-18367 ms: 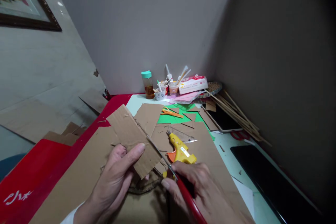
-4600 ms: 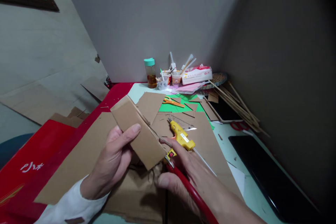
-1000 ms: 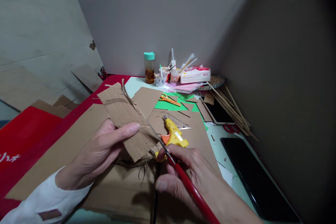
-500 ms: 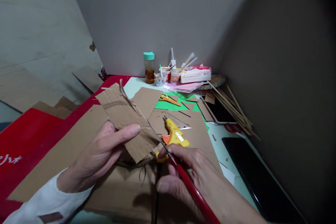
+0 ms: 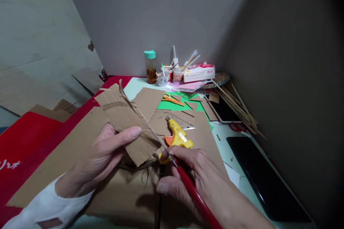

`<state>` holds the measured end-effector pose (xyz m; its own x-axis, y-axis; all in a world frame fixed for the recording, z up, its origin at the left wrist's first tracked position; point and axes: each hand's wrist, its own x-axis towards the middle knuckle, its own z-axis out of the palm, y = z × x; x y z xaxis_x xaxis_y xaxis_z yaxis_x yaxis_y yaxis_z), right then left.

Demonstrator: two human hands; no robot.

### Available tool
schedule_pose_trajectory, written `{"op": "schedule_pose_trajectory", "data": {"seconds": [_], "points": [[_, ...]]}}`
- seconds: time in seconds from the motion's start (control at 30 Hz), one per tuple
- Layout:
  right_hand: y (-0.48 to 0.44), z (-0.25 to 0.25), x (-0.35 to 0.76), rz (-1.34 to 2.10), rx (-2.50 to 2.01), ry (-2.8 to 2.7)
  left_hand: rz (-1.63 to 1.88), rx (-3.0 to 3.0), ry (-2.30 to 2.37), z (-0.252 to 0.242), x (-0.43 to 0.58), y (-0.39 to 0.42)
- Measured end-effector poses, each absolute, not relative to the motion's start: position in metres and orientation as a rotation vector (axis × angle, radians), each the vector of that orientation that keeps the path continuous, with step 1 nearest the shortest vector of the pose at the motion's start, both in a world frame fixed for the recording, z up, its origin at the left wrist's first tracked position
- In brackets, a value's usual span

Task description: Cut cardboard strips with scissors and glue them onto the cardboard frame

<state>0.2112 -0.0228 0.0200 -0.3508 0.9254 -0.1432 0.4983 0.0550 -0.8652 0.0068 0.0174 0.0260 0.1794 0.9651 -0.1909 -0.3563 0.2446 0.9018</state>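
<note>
My left hand (image 5: 107, 150) grips a folded, rough-edged strip of corrugated cardboard (image 5: 126, 118), thumb on its face and fingers behind. My right hand (image 5: 185, 171) is around a red-handled tool with a thin metal blade (image 5: 197, 193). That blade lies along the strip's right edge; whether it has a second blade is hidden. Torn fibres dangle from the strip's lower end. Just beyond my right hand lies a yellow hot glue gun (image 5: 178, 136) with an orange trigger, resting on a cardboard sheet (image 5: 206, 139).
Orange scissors (image 5: 173, 100) and cardboard scraps lie on a green sheet (image 5: 168, 105). At the back stand a bottle (image 5: 151, 69), cups of sticks (image 5: 162, 79) and a tissue pack (image 5: 199, 73). Wooden sticks (image 5: 239, 109), a tablet (image 5: 225, 111) and a black slab (image 5: 263, 179) line the right.
The whole view has shifted slightly. Both hands keep their hold, and the blade remains along the cardboard strip's edge with hardly any movement.
</note>
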Motion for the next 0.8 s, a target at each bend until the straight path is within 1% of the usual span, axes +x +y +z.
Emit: {"op": "schedule_pose_trajectory", "data": {"seconds": [0.2, 0.43, 0.67, 0.8], "points": [[-0.019, 0.019, 0.21, 1.258, -1.43, -1.911, 1.112, 0.828, 0.954, 0.027, 0.007, 0.017], [-0.018, 0.016, 0.21, 1.128, -1.349, -1.979, 1.141, 0.821, 0.938, 0.026, 0.008, 0.015], [-0.018, 0.022, 0.213, 1.3, -1.415, -1.934, 1.178, 0.817, 0.941, 0.027, 0.006, 0.018], [-0.02, 0.029, 0.212, 1.338, -1.441, -1.906, 1.195, 0.813, 0.956, 0.027, 0.005, 0.019]]}}
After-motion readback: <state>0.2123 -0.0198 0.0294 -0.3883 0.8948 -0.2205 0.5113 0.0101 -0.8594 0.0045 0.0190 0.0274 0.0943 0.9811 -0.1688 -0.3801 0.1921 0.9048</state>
